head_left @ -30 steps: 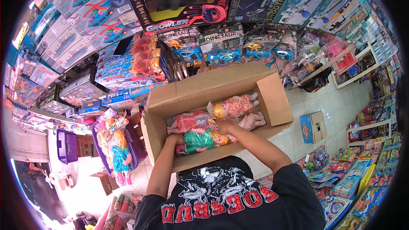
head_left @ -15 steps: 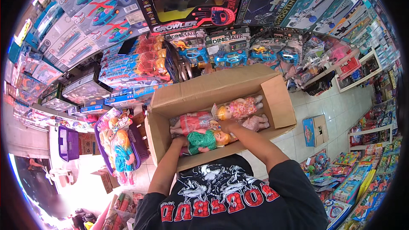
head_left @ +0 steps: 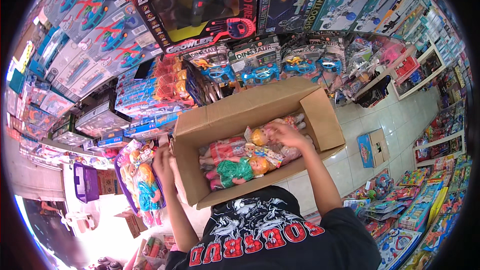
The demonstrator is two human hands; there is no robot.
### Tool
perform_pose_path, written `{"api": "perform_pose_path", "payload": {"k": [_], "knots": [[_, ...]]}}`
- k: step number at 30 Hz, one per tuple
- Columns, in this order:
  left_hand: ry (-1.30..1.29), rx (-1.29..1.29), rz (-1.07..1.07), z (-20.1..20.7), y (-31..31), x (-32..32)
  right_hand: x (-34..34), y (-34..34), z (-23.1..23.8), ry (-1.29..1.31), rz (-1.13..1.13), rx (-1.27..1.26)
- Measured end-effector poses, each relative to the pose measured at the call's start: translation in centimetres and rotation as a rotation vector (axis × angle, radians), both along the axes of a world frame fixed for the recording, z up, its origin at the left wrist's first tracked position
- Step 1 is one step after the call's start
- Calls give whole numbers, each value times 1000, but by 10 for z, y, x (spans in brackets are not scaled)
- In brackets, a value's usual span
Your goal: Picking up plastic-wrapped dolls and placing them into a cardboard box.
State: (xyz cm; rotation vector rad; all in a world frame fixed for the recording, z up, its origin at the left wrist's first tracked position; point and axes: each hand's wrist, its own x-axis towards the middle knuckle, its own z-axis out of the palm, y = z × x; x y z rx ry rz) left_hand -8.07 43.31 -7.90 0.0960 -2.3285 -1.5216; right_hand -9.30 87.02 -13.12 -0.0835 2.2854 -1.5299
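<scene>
An open cardboard box (head_left: 245,110) stands in front of me, with several plastic-wrapped dolls lying in it. Nearest to me is a doll in a green dress (head_left: 235,170), blond hair to the right. Behind it lies a doll in a red skirt (head_left: 220,151), and at the right are dolls in pink, partly covered by my arm. Over the blond head of one of these, my right hand (head_left: 289,136) is open, fingers pointing left. My left hand (head_left: 162,164) is raised, open, between the box's left wall and a purple basket (head_left: 121,170) filled with dolls, one in a blue dress (head_left: 146,190).
Shelves of boxed toys (head_left: 155,90) and carded dinosaur toys (head_left: 260,65) stand beyond the box. A second purple basket (head_left: 86,182) is at the left. A small blue and brown carton (head_left: 372,148) sits on the tiled floor at the right, near a display of packaged toys (head_left: 415,210).
My left hand has come out of the box and moved left toward the basket. My right hand has lifted and shifted right. The green-dressed doll lies in the box, let go.
</scene>
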Motion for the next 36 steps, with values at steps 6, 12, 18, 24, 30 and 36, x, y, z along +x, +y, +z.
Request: {"api": "perform_pose_path", "payload": {"k": [6, 12, 18, 24, 30, 36], "knots": [[-324, 120, 135, -94, -66, 57, 76, 126, 19, 552, -1234, 86], [-296, 75, -56, -205, -70, 140, 142, 198, -99, 242, -1529, 138], [-1116, -489, -590, -317, -72, 274, 271, 134, -283, -558, -1081, -243], [-1498, 382, -29, -288, -76, 357, 284, 27, -317, -922, 141, 461], [-1499, 431, 111, -296, -85, 369, 246, -51, -284, -730, 104, 384], [-1206, 397, 38, -286, -94, 351, 222, -59, -303, -387, 81, 509]]}}
